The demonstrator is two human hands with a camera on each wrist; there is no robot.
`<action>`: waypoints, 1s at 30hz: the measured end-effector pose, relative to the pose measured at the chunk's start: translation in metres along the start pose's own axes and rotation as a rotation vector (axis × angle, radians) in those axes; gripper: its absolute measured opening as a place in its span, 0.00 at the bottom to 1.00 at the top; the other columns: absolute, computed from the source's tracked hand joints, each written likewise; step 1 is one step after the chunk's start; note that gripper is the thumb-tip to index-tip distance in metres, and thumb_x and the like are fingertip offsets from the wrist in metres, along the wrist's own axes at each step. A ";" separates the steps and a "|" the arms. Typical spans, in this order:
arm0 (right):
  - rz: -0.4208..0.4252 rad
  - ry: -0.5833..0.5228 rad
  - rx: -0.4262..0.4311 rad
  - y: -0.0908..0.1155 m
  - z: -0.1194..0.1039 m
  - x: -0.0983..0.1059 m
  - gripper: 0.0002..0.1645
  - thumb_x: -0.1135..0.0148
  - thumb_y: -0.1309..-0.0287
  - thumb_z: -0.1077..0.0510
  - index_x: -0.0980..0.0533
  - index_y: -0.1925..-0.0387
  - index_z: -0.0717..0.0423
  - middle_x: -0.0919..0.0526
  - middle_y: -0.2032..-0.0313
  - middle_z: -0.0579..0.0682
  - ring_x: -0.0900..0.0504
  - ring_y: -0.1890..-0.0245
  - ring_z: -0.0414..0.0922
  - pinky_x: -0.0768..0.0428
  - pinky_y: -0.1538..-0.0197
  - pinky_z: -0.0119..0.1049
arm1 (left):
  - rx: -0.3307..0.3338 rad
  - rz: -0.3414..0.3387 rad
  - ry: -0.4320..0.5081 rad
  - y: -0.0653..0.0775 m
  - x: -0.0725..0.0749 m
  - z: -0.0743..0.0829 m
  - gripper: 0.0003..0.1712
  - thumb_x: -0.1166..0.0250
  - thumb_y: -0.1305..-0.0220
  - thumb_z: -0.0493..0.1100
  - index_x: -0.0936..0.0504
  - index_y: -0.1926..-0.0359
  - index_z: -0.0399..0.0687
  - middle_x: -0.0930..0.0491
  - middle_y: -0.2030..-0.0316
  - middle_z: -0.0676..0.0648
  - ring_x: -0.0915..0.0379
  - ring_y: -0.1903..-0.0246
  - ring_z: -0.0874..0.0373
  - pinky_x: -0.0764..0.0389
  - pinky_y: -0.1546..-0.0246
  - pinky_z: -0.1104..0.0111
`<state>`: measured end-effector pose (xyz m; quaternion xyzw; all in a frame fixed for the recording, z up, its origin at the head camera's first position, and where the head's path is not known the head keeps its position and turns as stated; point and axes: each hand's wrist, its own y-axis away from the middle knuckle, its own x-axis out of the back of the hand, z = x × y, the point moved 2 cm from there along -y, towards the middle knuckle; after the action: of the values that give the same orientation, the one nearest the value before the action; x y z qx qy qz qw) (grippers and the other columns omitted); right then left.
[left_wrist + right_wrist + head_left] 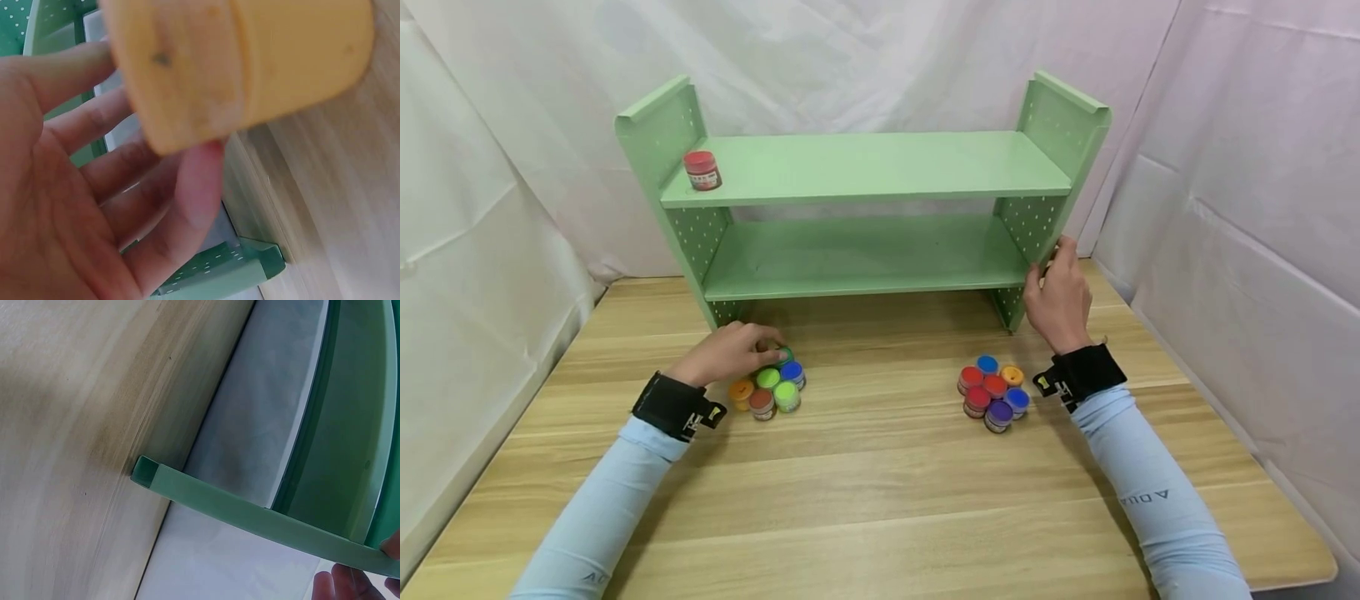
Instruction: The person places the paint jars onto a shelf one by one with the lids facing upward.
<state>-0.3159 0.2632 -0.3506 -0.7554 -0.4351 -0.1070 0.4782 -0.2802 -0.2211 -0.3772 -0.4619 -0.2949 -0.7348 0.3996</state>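
My left hand (733, 350) pinches a small dark-green-lidded paint jar (786, 356) at the back of the left cluster. Beside it stand jars with light green (787, 395), blue (792, 372), brown (762, 402) and orange lids (741, 392). In the left wrist view an orange jar (300, 56) looms close to the lens and hides the fingertips of the left hand (81, 181). At the right, my right hand (1062, 296) grips the front edge of the green shelf's side panel (269, 525). A red-lidded jar (703, 171) sits on the upper board's left end.
The two-tier green shelf (865, 250) stands at the back of the wooden table (865, 500). Another jar cluster, with red (977, 400), blue (987, 364), purple (998, 414) and orange lids (1012, 376), is at the right. White curtains (1262, 208) hang behind and beside the table.
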 end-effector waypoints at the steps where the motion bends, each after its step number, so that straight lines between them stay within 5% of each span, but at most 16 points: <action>1: 0.002 0.001 0.001 0.000 0.000 0.000 0.27 0.51 0.26 0.58 0.39 0.31 0.65 0.20 0.46 0.70 0.18 0.56 0.67 0.25 0.62 0.61 | -0.005 -0.007 -0.002 0.000 0.000 -0.001 0.19 0.39 0.25 0.49 0.16 0.43 0.42 0.19 0.74 0.53 0.29 0.77 0.62 0.29 0.71 0.67; 16: -0.002 0.000 -0.005 0.000 -0.002 -0.001 0.27 0.51 0.26 0.58 0.39 0.31 0.64 0.20 0.45 0.71 0.18 0.55 0.67 0.25 0.61 0.61 | 0.016 -0.021 0.037 -0.001 -0.002 -0.008 0.22 0.41 0.23 0.52 0.17 0.42 0.41 0.19 0.72 0.51 0.29 0.75 0.61 0.27 0.67 0.66; 30: 0.007 0.002 -0.002 0.001 0.000 -0.001 0.28 0.51 0.26 0.58 0.40 0.30 0.63 0.20 0.46 0.70 0.19 0.56 0.68 0.26 0.61 0.62 | 0.117 0.111 -0.051 -0.002 -0.001 -0.017 0.31 0.41 0.25 0.59 0.20 0.39 0.36 0.13 0.61 0.44 0.21 0.66 0.53 0.18 0.50 0.46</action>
<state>-0.3158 0.2621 -0.3516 -0.7572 -0.4319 -0.1065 0.4784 -0.2888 -0.2336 -0.3853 -0.4720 -0.3213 -0.6811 0.4583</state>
